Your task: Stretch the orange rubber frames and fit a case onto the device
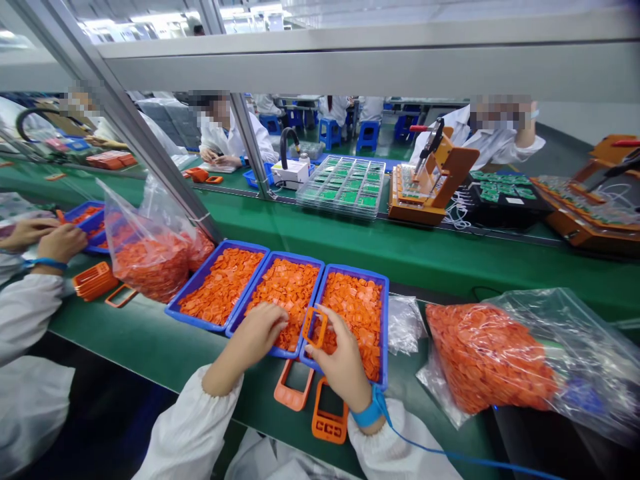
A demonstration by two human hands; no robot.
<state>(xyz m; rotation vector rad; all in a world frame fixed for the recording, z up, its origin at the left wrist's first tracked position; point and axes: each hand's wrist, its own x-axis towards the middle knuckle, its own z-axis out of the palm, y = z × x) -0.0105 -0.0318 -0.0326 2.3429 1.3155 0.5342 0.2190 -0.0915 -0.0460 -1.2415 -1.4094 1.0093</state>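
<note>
My right hand (345,363), wearing a blue wrist strap (369,413), grips a small orange rectangular frame (307,327) between thumb and fingers above the right blue tray (385,327). Over the middle blue tray (296,257), my left hand (257,333) has its fingers curled together; whatever they may pinch is hidden. Both trays are full of small flat orange plastic pieces (353,300). A third blue tray (195,323) of similar pieces adjoins on the left. Just below my hands, a light orange housing (295,399) and a darker orange housing (330,427) lie on the green table.
Bags of orange pieces stand left (150,267) and right (490,353) of the trays. A metal post (150,133) rises at left. A co-worker's hands (55,240) work at far left. Beyond are a clear compartment box (345,187) of green circuit boards and an orange fixture (430,187).
</note>
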